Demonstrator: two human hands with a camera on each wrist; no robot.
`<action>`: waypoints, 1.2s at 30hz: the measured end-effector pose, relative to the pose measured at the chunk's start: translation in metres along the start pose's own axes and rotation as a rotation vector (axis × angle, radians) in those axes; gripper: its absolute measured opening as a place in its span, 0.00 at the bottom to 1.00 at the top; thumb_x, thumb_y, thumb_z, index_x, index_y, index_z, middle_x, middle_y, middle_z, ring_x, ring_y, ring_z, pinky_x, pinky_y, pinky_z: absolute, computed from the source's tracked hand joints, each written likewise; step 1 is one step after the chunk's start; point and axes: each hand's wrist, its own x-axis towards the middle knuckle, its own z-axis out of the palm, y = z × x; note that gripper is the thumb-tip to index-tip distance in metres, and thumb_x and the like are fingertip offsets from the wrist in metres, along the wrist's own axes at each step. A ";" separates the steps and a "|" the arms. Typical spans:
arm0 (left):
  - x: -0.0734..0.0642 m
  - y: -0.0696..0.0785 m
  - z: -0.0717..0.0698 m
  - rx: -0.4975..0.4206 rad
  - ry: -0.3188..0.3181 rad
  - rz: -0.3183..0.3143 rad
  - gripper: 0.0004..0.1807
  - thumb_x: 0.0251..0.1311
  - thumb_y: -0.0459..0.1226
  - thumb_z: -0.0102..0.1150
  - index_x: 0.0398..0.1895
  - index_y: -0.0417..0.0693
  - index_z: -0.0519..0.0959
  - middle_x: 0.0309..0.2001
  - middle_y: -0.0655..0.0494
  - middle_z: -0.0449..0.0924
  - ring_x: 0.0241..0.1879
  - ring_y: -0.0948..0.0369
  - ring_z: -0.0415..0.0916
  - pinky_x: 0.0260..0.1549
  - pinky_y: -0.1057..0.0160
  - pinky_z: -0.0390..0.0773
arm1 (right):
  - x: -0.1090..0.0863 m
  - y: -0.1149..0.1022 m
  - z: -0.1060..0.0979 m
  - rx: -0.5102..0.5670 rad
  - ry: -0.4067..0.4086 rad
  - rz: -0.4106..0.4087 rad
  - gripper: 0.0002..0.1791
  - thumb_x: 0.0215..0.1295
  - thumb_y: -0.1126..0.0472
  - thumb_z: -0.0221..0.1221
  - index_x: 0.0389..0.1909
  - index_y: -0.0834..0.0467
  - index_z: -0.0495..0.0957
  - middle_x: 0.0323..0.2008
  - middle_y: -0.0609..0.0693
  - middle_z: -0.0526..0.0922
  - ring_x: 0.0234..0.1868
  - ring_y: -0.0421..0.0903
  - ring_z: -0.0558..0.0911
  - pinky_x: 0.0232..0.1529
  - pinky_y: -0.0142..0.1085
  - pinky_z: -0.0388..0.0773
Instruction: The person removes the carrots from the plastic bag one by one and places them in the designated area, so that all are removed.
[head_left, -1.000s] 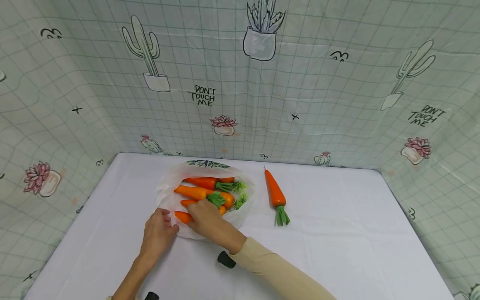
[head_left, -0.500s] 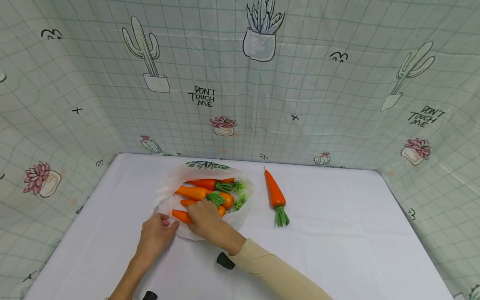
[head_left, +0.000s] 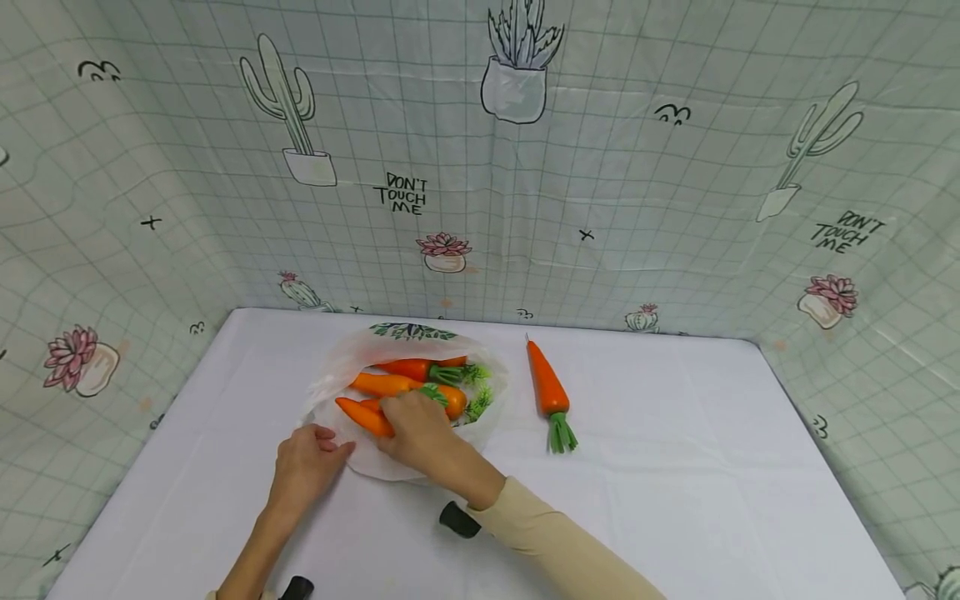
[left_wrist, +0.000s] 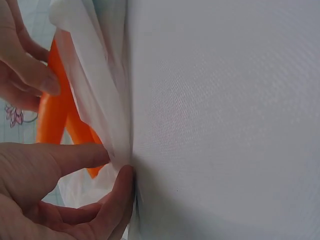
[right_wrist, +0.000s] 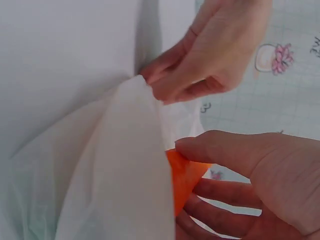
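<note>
In the head view, a thin white plastic bag (head_left: 386,465) lies with its mouth spread, several orange carrots (head_left: 384,383) inside. My right hand (head_left: 427,442) reaches into it and grips a carrot (head_left: 363,415), thumb on one side and fingers on the other in the right wrist view. That carrot's tapered end points left; its other end is hidden under the hand. At the bag's near left edge, my left hand (head_left: 307,471) pinches the plastic between thumb and fingers, as the left wrist view shows the fingertips (left_wrist: 125,175) at the fold.
One loose carrot (head_left: 550,387) with a green top lies on the white tablecloth (head_left: 675,467), right of the bag. Leafy green tops (head_left: 478,404) show at the bag's right side. A patterned cloth backdrop (head_left: 637,183) rises behind and beside the table.
The carrot in my right hand has shifted up and left, its tip now higher over the other carrots. My left hand has moved slightly left with the bag's edge.
</note>
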 end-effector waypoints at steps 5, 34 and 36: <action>0.001 0.000 0.000 0.002 -0.005 0.002 0.17 0.58 0.34 0.68 0.42 0.26 0.79 0.32 0.42 0.85 0.36 0.44 0.82 0.40 0.46 0.82 | -0.002 0.001 -0.009 0.032 0.020 0.017 0.15 0.63 0.56 0.72 0.45 0.60 0.83 0.31 0.48 0.80 0.32 0.45 0.75 0.34 0.30 0.71; 0.007 0.019 -0.001 -0.045 0.268 0.254 0.10 0.62 0.27 0.63 0.45 0.29 0.81 0.33 0.43 0.84 0.33 0.49 0.83 0.35 0.68 0.80 | -0.016 0.062 -0.027 0.697 0.317 0.123 0.22 0.67 0.58 0.69 0.58 0.63 0.80 0.49 0.57 0.86 0.44 0.53 0.88 0.44 0.37 0.86; 0.009 0.020 -0.002 -0.066 0.275 0.273 0.10 0.62 0.26 0.64 0.46 0.29 0.81 0.34 0.42 0.84 0.34 0.48 0.83 0.35 0.77 0.76 | -0.018 0.066 -0.026 0.714 0.342 0.144 0.22 0.66 0.57 0.69 0.57 0.62 0.81 0.47 0.57 0.86 0.43 0.52 0.88 0.43 0.36 0.85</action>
